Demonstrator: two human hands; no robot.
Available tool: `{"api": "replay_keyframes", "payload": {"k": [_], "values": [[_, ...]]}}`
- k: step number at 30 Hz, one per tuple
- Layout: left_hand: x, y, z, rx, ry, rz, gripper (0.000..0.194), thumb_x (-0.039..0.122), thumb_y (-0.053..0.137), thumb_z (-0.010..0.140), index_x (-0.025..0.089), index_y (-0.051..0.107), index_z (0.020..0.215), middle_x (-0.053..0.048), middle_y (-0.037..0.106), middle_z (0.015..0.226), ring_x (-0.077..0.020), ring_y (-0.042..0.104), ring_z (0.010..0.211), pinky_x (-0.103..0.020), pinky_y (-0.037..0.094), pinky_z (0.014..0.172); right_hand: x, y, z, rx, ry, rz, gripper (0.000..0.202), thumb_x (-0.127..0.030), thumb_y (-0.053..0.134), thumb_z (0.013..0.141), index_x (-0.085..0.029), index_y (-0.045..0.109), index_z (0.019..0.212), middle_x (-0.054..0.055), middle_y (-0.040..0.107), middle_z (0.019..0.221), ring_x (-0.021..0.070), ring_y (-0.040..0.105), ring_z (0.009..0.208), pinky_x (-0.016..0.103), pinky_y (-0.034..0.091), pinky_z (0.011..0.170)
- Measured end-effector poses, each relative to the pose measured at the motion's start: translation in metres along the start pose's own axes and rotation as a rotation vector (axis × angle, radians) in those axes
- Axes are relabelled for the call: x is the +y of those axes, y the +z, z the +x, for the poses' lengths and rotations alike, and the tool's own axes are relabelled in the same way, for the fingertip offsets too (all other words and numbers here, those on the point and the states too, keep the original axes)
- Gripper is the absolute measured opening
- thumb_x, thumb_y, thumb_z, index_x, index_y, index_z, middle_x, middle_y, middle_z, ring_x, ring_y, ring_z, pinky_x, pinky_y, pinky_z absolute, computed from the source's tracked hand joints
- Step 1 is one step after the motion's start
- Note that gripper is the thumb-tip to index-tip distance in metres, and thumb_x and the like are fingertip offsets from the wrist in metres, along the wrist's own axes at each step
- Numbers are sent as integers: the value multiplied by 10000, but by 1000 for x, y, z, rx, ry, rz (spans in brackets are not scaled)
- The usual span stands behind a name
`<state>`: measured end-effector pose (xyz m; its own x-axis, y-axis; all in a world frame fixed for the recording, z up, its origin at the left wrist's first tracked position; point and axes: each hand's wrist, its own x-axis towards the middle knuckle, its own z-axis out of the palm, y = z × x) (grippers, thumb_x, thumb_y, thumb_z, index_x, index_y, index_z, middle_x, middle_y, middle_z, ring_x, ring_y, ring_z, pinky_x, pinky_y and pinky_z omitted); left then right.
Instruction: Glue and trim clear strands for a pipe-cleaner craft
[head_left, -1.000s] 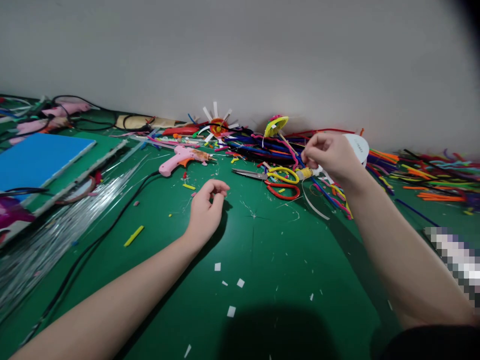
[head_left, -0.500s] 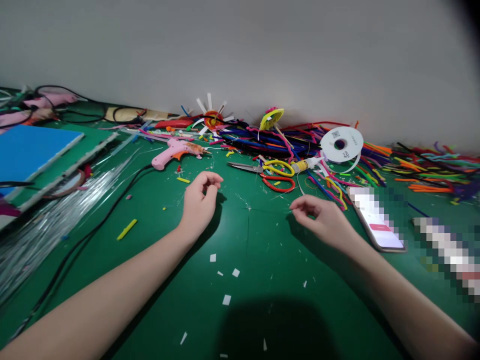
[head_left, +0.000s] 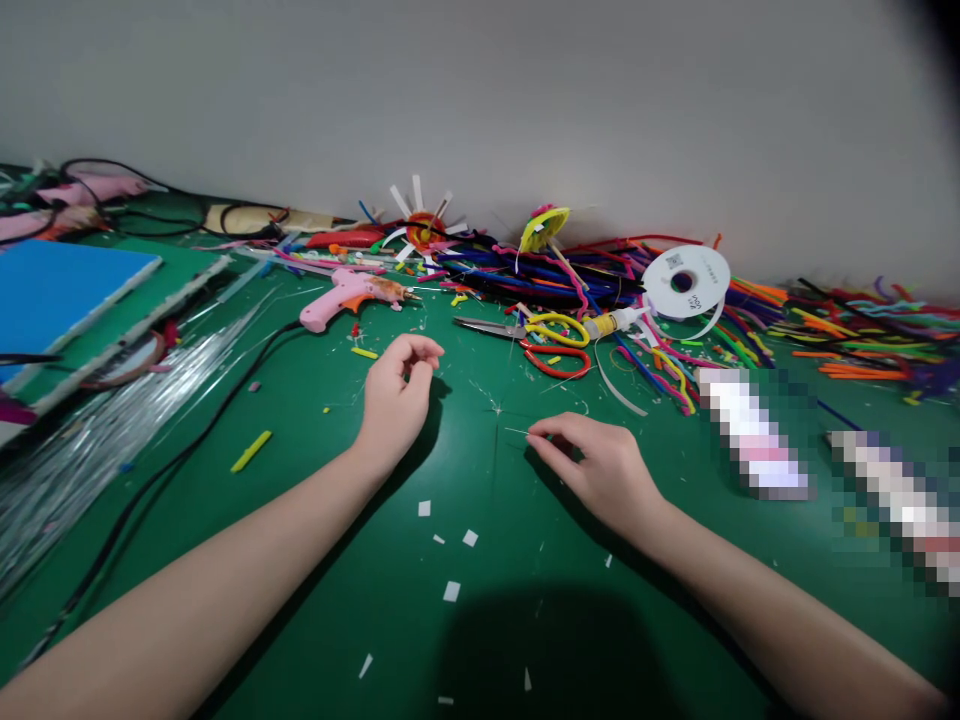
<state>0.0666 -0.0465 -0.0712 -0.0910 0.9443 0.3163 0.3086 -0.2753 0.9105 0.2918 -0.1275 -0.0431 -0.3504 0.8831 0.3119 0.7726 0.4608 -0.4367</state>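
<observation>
Thread, thin and clear (head_left: 516,431), lies on the green mat (head_left: 525,560) just past the tips of the right hand (head_left: 592,465). The thumb and first finger of that hand pinch together at its end. It is too fine to tell for sure how much they hold. Half a second ago this hand was further right, near the blurred flat thing (head_left: 754,432); now it sits nearer the middle of the mat. One second ago it was up by the white spool (head_left: 686,282).

The left hand (head_left: 396,395) rests on the mat with its fingers curled in, thumb and fingertip nearly touching. It has barely moved. Whether it holds the thread cannot be seen.

Behind the hands lie a pink glue gun (head_left: 343,297), scissors with yellow and red handles (head_left: 541,345), and a heap of coloured fuzzy sticks (head_left: 847,345). The spool has a small square code and tiny print, too small to read. White paper bits (head_left: 451,591) dot the mat.
</observation>
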Motion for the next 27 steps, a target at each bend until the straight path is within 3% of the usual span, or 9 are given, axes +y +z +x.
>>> {"api": "replay_keyframes", "payload": {"k": [4, 7, 13, 18, 27], "values": [[1, 1, 0, 2, -6, -2, 218, 65, 434, 766, 184, 603, 836, 0, 595, 759, -125, 532, 689, -252, 421, 636, -6, -15, 5, -161, -341, -519, 221, -18, 488, 844, -149, 666, 846, 62, 701, 779, 174, 619, 681, 304, 415, 597], [1, 1, 0, 5, -3, -5, 223, 54, 434, 764, 185, 603, 831, -2, 596, 753, -122, 530, 684, -254, 423, 637, -13, -20, 9, -233, -443, -714, 203, -1, 504, 797, -144, 647, 797, 65, 655, 734, 190, 569, 636, 324, 343, 565], [1, 1, 0, 1, -10, -6, 222, 53, 440, 765, 190, 604, 825, -2, 591, 747, -123, 520, 668, -255, 411, 612, -29, -18, 17, -339, -535, -627, 176, -32, 520, 807, -173, 605, 747, 43, 618, 706, 184, 531, 627, 321, 296, 571], [0, 0, -1, -7, -8, -13, 218, 64, 437, 775, 191, 606, 827, -3, 590, 748, -122, 514, 659, -252, 395, 590, -29, -16, 17, -353, -446, -514, 189, -12, 545, 792, -180, 590, 719, 10, 614, 675, 150, 507, 592, 301, 297, 575], [0, 0, 0, -6, -9, -23, 212, 65, 440, 767, 189, 604, 816, 3, 581, 734, -116, 493, 639, -246, 384, 577, -23, -18, 7, -104, -427, -573, 213, -62, 531, 867, -157, 642, 712, 22, 619, 631, 140, 499, 570, 320, 302, 571]]}}
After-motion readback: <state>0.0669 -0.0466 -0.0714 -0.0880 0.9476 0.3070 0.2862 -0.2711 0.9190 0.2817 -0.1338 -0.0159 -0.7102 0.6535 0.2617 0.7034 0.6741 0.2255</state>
